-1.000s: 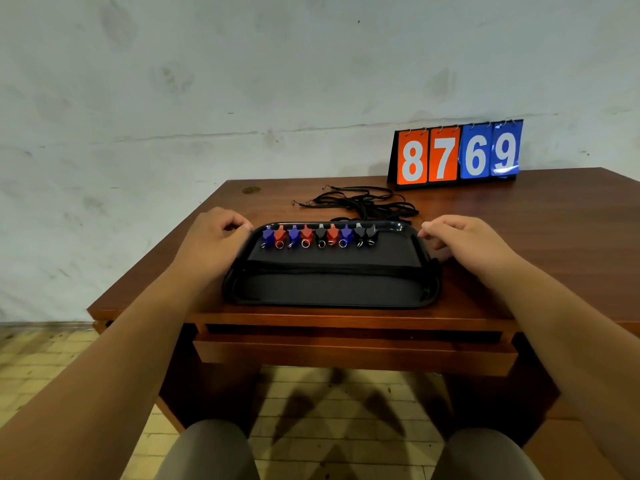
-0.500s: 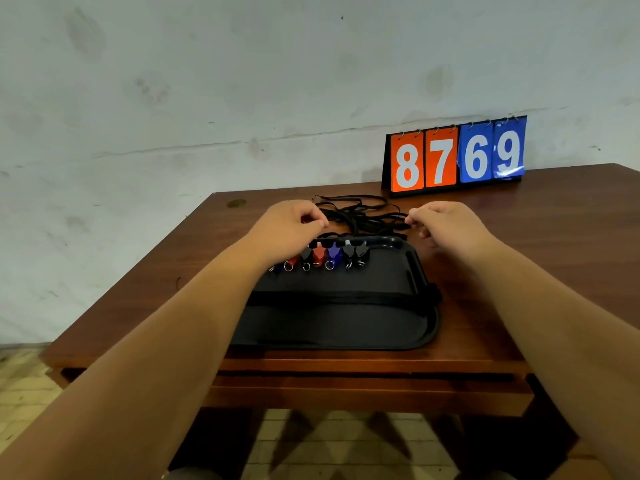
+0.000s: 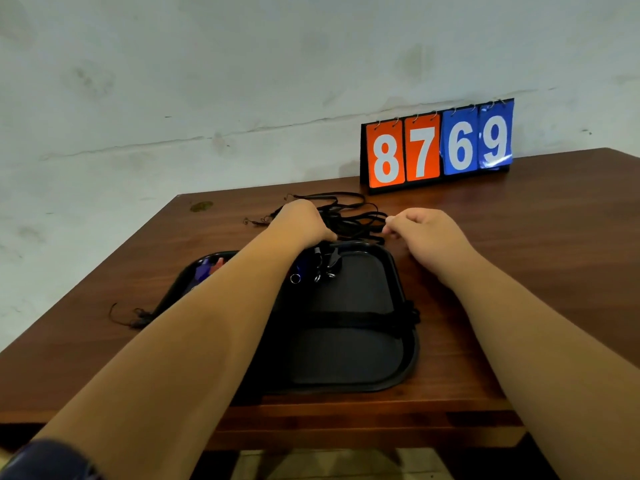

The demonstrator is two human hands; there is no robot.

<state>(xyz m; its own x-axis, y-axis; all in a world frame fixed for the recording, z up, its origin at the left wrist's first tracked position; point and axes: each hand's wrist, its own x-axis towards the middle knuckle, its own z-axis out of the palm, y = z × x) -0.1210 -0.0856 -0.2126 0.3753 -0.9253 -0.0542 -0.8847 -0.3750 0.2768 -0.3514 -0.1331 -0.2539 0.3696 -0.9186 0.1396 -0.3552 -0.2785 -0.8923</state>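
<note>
- My left grip [image 3: 301,221] lies over the cords [image 3: 353,216], which sit on the counter [image 3: 519,254] just behind the tray [image 3: 398,289]. Its fingers are hidden, so I cannot tell whether it holds any.
- My right grip [image 3: 426,233] is curled, pinching a loop of the cords.
- My left forearm covers most of the whistles [image 3: 327,268] in the tray.

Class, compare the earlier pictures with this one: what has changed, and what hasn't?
Both hands let go of the tray and moved forward to the black cords behind it: the right hand pinches one, the left hand lies on them, grip hidden. Tray and scoreboard stayed.
</note>
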